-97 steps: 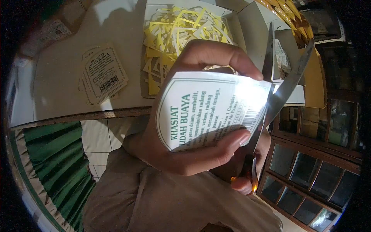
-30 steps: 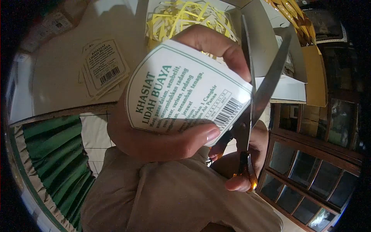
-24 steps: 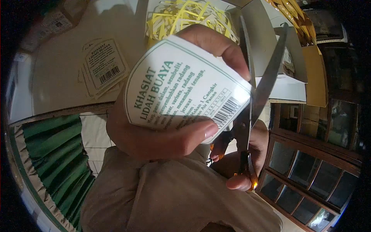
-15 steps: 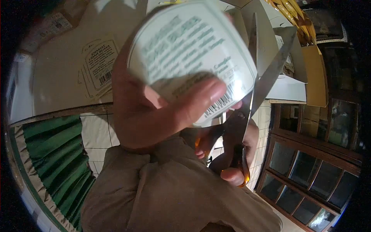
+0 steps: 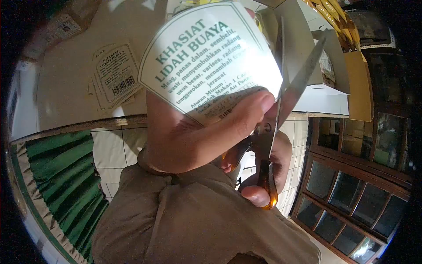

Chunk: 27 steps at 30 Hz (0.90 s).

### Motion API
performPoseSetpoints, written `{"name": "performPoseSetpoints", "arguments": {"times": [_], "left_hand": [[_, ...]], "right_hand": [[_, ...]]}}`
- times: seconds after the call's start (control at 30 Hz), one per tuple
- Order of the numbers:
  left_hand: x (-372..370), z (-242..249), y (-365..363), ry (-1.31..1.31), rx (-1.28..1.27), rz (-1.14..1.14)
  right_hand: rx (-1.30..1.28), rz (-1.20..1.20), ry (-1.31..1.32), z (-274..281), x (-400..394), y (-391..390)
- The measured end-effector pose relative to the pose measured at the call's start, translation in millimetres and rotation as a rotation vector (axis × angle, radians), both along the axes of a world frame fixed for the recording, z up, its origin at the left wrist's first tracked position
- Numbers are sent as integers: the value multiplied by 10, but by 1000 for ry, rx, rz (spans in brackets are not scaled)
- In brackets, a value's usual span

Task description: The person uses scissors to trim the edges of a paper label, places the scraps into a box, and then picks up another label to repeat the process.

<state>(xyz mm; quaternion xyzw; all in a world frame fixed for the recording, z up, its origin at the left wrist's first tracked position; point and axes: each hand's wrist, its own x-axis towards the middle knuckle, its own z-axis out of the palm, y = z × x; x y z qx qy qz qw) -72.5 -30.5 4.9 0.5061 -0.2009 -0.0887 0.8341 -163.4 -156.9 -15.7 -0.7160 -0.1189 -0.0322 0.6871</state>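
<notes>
My left hand (image 5: pixel 206 141) pinches a white paper label (image 5: pixel 198 66), thumb across its lower right and the other fingers hidden behind. The label has a green border and green print reading "KHASIAT LIDAH BUAYA", and faces me tilted. In my right hand (image 5: pixel 281 154) is a pair of scissors (image 5: pixel 269 127) with amber-brown handles, thumb through the near loop. Their blades stand apart and point up, the left one right at the label's right edge.
More such labels (image 5: pixel 115 72) lie on the white table (image 5: pixel 61 103) at left. On the right is an open cardboard box (image 5: pixel 358 83), with gold packets (image 5: pixel 332 13) behind it. A green curtain (image 5: pixel 66 189) hangs below the table, and wood-framed glass panes (image 5: pixel 351 189) stand at right.
The label has turned and shifted a little left, and its print is now sharp. The scissors have moved slightly left, with their blades still apart.
</notes>
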Motion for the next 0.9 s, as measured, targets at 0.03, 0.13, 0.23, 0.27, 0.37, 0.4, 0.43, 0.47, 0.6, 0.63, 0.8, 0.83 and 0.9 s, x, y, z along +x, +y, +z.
{"name": "performPoseSetpoints", "arguments": {"times": [0.03, 0.13, 0.23, 0.27, 0.37, 0.4, 0.43, 0.47, 0.6, 0.63, 0.8, 0.83, 0.9], "left_hand": [[11, 18, 21, 10, 46, -35], [10, 11, -9, 37, -40, -46], [40, -165, 9, -84, -269, -95], [38, -205, -5, -83, -268, -95], [21, -308, -64, -99, -308, -72], [17, -326, -80, -104, -322, -65], [15, -333, -87, -109, -335, -58], [24, -319, -72, -109, -335, -57], [26, -310, -46, -123, -250, -80], [18, -321, -50, -47, -258, -122], [54, -234, -5, -7, -265, -144], [75, -228, 7, -99, -231, -136], [74, -212, 32, -88, -210, -145]], "right_hand": [[2, -5, 9, 8, -6, 12], [31, -63, 103, 80, -16, 37], [-53, -61, 89, 66, -19, 11], [-53, -61, 90, 65, -18, 4], [-59, -36, 70, 62, -12, -16], [-65, -39, 46, 63, -9, -24], [-70, -43, 21, 63, -7, -28], [-70, -43, 22, 66, -7, -25], [-84, -80, 58, 128, -2, -4], [-115, -102, 99, 143, -1, 0], [-109, -62, 35, 71, -27, -60], [-116, -3, -31, 56, -25, -79], [-93, -13, -15, 55, -23, -65]]}}
